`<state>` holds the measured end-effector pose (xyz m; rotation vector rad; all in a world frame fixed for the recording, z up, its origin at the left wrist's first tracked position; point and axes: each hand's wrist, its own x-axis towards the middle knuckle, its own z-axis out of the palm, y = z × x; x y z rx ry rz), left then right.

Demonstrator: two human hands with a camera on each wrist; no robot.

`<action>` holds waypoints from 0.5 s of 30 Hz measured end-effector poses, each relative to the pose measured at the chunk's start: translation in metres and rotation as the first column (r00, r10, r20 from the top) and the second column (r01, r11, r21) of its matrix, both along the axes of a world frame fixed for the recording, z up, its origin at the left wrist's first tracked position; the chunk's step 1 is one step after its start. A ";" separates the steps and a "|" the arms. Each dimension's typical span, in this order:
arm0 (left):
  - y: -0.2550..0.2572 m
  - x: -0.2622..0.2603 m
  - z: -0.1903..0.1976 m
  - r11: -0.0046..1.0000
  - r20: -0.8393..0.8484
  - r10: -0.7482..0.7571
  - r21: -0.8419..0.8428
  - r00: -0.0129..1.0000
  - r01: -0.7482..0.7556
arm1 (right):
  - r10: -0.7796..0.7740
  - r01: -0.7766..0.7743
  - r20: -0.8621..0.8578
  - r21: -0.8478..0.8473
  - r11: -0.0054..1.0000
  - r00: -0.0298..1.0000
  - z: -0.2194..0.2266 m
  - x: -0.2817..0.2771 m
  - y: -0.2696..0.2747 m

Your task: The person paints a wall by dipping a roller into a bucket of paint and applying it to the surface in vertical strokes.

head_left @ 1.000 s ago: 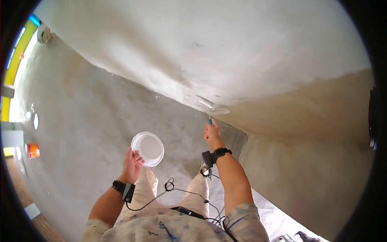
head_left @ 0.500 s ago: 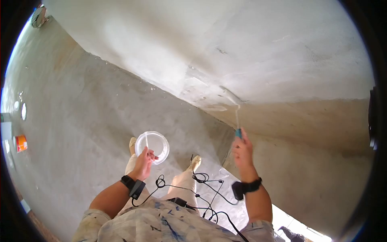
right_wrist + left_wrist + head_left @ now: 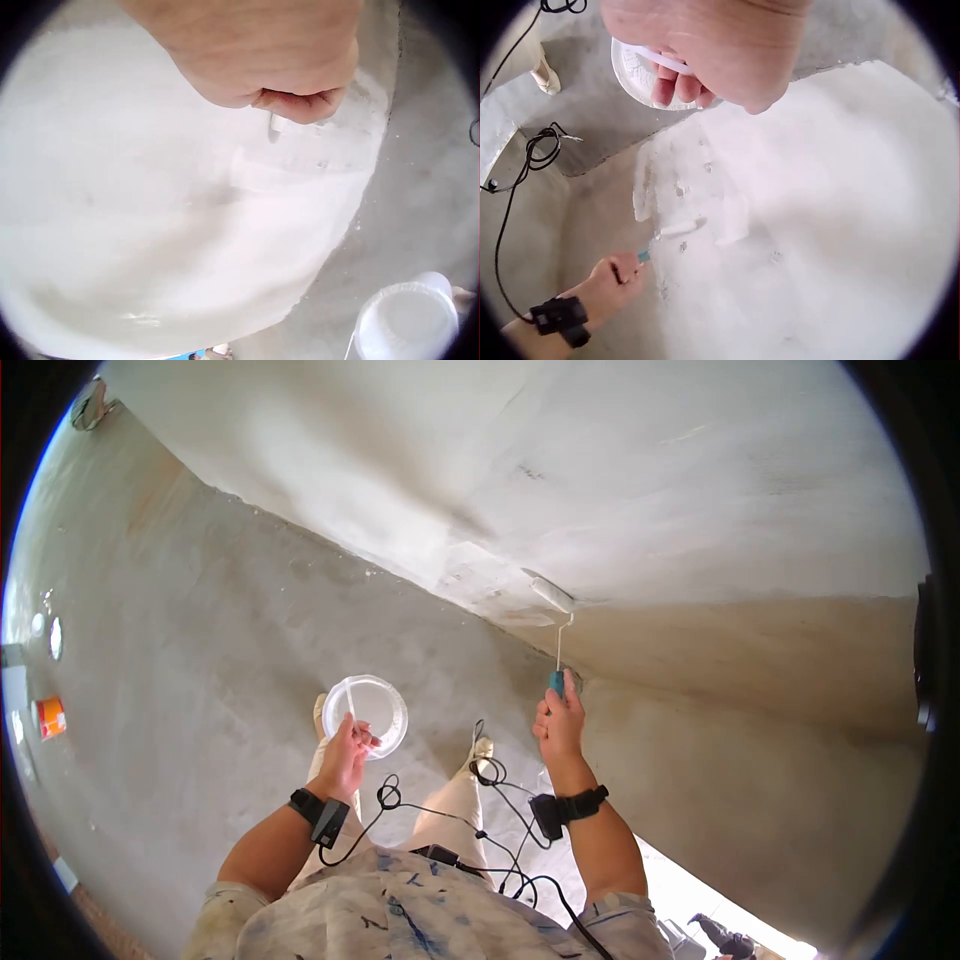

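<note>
My right hand (image 3: pixel 562 730) grips the teal handle of a small paint roller (image 3: pixel 552 596). Its white sleeve lies against the lower part of the wall, where whiter wet-looking patches show around it. In the right wrist view the hand hides most of the roller. On the left, my left hand (image 3: pixel 345 760) holds a round white bucket (image 3: pixel 392 700) by its handle strip, fingers curled under it. The left wrist view shows the white strip (image 3: pixel 654 57) crossing above the fingertips. Pale paint shows inside the bucket (image 3: pixel 412 319) in the right wrist view.
A pale wall (image 3: pixel 700 490) rises ahead, with a bare tan stretch (image 3: pixel 720 650) to the right forming a corner. Black cables (image 3: pixel 490 770) hang between the wrists and waist. An orange-and-white can (image 3: pixel 50 717) stands on the grey floor (image 3: pixel 220 630) at far left.
The roller first went right along the wall, then came back a little left. The bucket has shifted slightly, staying in the left hand, and the handle strip now shows across it.
</note>
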<state>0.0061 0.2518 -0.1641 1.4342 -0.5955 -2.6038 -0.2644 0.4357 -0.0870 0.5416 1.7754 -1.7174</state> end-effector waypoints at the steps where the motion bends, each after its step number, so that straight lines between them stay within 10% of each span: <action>1: -0.001 0.000 0.002 1.000 -0.010 -0.001 0.001 1.000 0.001 | -0.002 0.002 0.006 0.002 1.000 1.000 0.012 -0.001 0.002; 8: 0.002 0.003 -0.001 0.999 -0.014 0.015 -0.028 1.000 -0.015 | -0.049 0.039 0.088 0.110 0.993 0.995 -0.072 -0.021 -0.036; 15: -0.001 0.000 0.009 1.000 -0.064 -0.005 -0.006 0.998 0.004 | -0.134 0.135 0.067 -0.021 0.991 0.989 -0.021 -0.003 -0.017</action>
